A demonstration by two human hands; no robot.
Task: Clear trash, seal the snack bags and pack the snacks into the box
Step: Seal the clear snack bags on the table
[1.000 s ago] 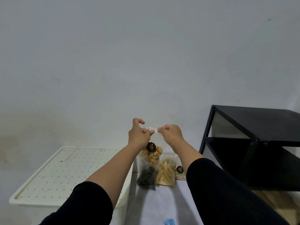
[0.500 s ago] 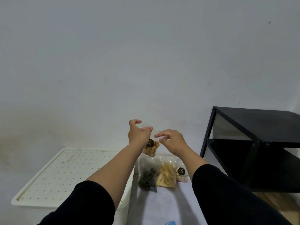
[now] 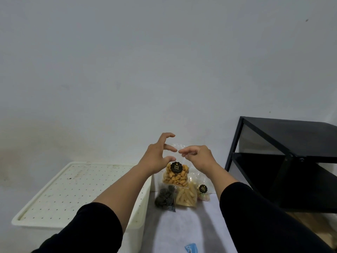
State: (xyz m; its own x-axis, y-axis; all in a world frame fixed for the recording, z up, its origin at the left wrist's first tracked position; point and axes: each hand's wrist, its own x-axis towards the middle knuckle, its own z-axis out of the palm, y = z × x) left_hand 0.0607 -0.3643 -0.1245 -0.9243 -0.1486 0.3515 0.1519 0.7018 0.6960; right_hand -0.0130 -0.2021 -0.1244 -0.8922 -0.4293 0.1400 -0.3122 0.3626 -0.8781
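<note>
Snack bag (image 3: 175, 175) hangs between both hands, right hand (image 3: 197, 156) fingers pinching its top; left hand (image 3: 158, 156) spread (touching, perhaps).

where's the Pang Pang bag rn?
Head view, centre: Pang Pang bag is up between left hand and right hand, above the dark snack bag and pale stick snack bag.

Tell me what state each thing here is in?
Orange bag: upright, top pinched by right hand; seal unclear.
Left hand: open, fingers spread beside the bag.
Dark bag: lying on the table.
Stick bag: lying beside it.
Box: lid on.
</note>
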